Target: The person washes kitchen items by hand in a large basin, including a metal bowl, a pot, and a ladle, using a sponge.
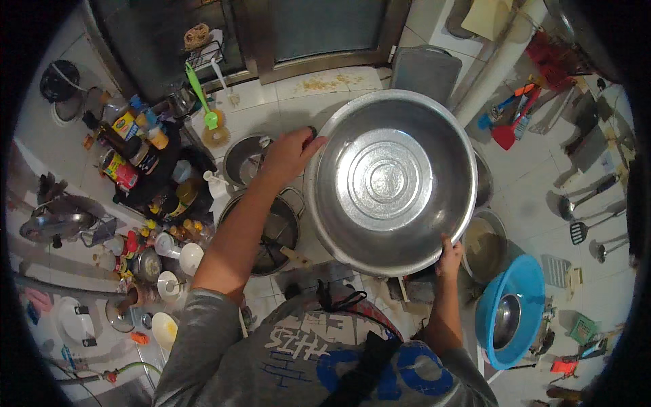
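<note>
A large round metal basin [386, 178] is tilted so that its shiny inside, with concentric rings, faces me. My right hand [449, 258] grips its lower right rim, thumb on the inner side. At the upper left rim is my left hand [291, 155], its fingertips at or very near the edge; whether they grip it cannot be told. Something small and dark shows by those fingers. Below my left hand and forearm stand a metal pot [236, 160] and a larger two-handled pot [285, 239], partly hidden by the arm.
At right, a blue plastic basin [534, 305] holds a metal bowl [507, 318], beside a pot of cloudy liquid [485, 244]. Bottles and jars [119, 170] crowd the left. Utensils hang on the right wall, among them a slotted turner [579, 232]. A grey board [426, 74] leans behind the metal basin.
</note>
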Demonstrator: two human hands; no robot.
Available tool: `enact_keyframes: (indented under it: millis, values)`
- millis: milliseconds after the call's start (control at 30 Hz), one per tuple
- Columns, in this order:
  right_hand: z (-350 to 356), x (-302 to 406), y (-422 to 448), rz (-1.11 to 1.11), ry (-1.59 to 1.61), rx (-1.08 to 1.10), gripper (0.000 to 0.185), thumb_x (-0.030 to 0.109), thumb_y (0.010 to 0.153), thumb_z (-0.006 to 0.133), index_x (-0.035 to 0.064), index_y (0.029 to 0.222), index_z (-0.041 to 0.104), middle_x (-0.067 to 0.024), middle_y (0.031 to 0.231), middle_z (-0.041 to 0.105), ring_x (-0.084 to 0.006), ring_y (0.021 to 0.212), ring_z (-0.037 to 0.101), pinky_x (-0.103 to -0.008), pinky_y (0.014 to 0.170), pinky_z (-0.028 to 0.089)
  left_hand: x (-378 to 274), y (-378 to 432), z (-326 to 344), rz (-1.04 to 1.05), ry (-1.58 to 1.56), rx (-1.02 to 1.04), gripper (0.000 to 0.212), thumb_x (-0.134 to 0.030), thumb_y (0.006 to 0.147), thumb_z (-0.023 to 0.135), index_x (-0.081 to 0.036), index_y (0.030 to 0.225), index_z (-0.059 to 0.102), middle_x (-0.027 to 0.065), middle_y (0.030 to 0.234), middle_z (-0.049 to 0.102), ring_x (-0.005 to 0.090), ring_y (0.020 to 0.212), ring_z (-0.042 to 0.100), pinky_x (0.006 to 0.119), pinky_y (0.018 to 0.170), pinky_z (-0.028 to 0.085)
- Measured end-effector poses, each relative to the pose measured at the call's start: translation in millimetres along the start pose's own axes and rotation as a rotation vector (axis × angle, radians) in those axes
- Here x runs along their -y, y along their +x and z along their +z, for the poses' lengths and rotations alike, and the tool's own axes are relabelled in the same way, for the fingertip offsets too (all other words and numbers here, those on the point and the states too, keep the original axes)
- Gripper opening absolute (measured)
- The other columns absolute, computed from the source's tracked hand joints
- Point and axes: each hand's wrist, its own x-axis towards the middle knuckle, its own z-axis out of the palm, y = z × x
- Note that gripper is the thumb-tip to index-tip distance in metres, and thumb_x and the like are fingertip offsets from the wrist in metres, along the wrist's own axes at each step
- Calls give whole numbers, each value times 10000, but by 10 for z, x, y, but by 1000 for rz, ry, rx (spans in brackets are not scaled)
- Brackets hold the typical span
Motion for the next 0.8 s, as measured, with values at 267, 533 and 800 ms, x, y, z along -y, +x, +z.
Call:
enact_keyframes:
  millis: [267,533,800]
  values:
    - [-174,-162,-87,18,13,-43,180,182,1048,746,15,1104,708,-59,1012,713,-177,897,669,-352,827,533,632,86,469,-506,-639,-272,441,-324,1129,604,22,865,674,87,690,656,233,673,680,395,628,484]
    - [-12,-532,-10,293,-155,-210,178,158,1033,749,-1,1108,721,-60,1006,726,-183,892,671,-362,823,552,1505,-1530,102,-310,-314,-8,352,-68,1003,759,-28,1330,636,95,1022,762,178,908,744,324,833,585]
    - [545,-1359,406,355,-61,-267,170,143,1005,754,-20,1011,706,-49,861,653,-179,727,604,-365,654,501,1806,-2993,-125,-701,-553,170,210,-153,1001,786,-5,1145,745,95,909,756,165,833,692,337,769,544]
